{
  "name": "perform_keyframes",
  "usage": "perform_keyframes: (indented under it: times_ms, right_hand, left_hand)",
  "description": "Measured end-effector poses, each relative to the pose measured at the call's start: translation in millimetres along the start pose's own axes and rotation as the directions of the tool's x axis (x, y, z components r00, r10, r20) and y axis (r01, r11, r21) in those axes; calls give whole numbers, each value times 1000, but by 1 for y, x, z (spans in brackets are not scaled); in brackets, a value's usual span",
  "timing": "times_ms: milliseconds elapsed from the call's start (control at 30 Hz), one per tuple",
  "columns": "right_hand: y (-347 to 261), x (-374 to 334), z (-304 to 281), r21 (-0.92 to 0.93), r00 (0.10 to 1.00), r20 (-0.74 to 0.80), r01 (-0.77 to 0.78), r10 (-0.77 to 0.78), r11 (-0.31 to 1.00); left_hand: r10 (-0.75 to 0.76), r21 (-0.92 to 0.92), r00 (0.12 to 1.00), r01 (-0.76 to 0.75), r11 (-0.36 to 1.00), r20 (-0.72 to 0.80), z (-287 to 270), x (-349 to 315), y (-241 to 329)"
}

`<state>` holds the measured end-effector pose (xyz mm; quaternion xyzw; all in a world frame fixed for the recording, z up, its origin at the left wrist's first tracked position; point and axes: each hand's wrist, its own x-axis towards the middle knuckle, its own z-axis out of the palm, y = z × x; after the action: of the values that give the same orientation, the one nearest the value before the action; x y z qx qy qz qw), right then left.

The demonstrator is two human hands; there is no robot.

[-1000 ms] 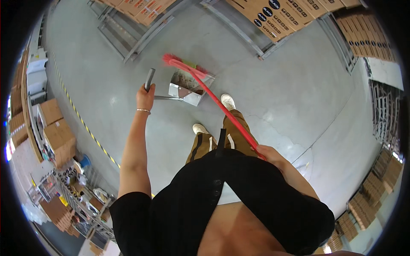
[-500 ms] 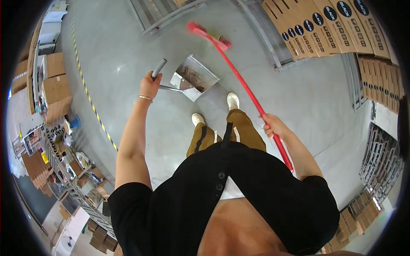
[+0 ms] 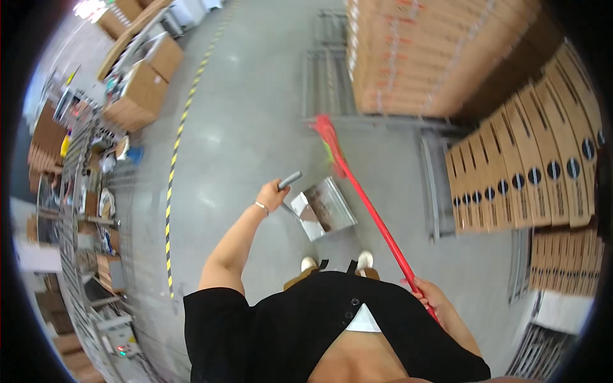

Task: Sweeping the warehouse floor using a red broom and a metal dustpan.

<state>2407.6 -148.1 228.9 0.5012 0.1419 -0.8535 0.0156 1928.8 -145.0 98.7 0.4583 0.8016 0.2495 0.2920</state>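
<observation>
My left hand (image 3: 271, 195) grips the grey handle (image 3: 290, 180) of a metal dustpan (image 3: 324, 207). The pan hangs in front of my feet with brown dirt inside it. My right hand (image 3: 429, 293) holds the long red handle of a broom (image 3: 367, 207). The red broom head (image 3: 325, 131) points away from me, just above the floor beyond the dustpan. My two white shoes (image 3: 365, 260) show just below the pan.
Stacks of brown cardboard boxes (image 3: 530, 166) on metal pallets fill the right and far side. A yellow and black striped line (image 3: 175, 153) runs along the grey concrete floor on the left. Beyond the line stand cluttered shelves (image 3: 83, 191) and more cartons (image 3: 137, 89).
The view has turned, so the box stacks now lie ahead and to the right. The broom head has swung to the far side of the dustpan. Both hands kept their grips.
</observation>
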Motion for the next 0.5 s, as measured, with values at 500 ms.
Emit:
perform_keyframes:
  times_ms: [500]
  right_hand:
    - [-138, 154, 182, -236, 976, 205, 118, -70, 964]
  left_hand:
    - [-346, -219, 849, 278, 935, -399, -185, -7, -174]
